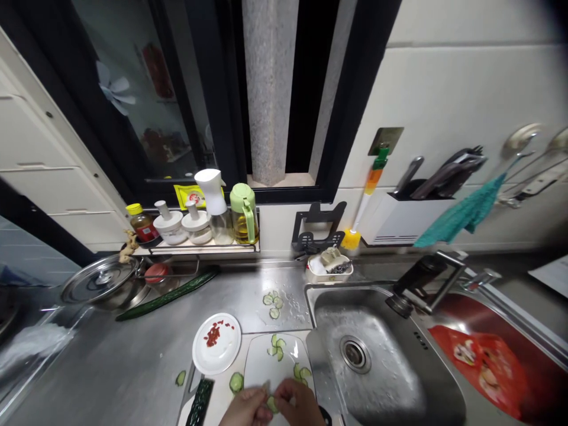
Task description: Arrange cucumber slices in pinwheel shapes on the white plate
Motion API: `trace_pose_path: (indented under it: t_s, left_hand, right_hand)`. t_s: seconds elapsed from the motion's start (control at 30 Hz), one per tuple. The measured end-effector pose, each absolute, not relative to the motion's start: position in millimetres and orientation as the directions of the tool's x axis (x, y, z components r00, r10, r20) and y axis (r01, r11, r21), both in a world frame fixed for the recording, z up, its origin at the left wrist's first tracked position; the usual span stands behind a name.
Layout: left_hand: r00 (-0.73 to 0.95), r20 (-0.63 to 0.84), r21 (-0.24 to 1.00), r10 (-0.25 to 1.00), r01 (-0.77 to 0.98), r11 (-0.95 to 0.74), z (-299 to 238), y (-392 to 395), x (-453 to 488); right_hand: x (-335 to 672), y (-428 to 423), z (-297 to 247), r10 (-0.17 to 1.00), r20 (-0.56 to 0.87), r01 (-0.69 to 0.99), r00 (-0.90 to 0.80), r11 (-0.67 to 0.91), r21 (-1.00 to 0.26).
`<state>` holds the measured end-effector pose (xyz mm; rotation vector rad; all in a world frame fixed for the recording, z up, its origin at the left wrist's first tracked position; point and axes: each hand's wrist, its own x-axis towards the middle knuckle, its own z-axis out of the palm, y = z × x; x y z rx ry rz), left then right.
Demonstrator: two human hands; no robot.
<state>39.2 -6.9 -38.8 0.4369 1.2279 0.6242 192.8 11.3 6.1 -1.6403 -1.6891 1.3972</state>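
Down near the square plate's (256, 358) front edge, by steel sink (381, 367); curled at the fingers, left hand (247, 407) and right hand (296, 403); can't tell if clamped on half-hidden cucumber slice (272, 406).

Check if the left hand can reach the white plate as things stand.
Probably yes: the white plate sits ahead and left of the left hand, with only a small cucumber piece between, seemingly easy to pass over.

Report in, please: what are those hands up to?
Left hand, right hand close together at a cucumber slice. Arranged slices on the square plate beneath. Cut cucumber lies left, out of the way.
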Motion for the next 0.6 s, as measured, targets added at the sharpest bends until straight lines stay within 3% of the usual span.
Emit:
trace_pose_path:
  t_s: [0.17,0.4,0.5,0.6]
  left_hand:
    - [0.236,-0.7,0.606,0.674,-0.304,0.735,-31,-4,43]
    - [0.0,-0.681,0.711,0.733,-0.242,0.66,-47,0,53]
    - [0.002,-0.562,0.822,0.827,-0.101,0.56,-53,-1,54]
    - [-0.006,-0.461,0.876,0.887,0.158,0.456,-55,-5,52]
  right_hand:
    - [197,6,-2,0.913,-0.345,0.538,-0.219,-0.182,-0.823]
    - [205,-4,-54,0.919,-0.357,0.52,-0.164,-0.227,-0.824]
    - [205,-8,-66,0.915,-0.388,0.567,-0.109,-0.264,-0.78]
    - [204,-13,-68,0.922,-0.381,0.626,-0.067,-0.259,-0.736]
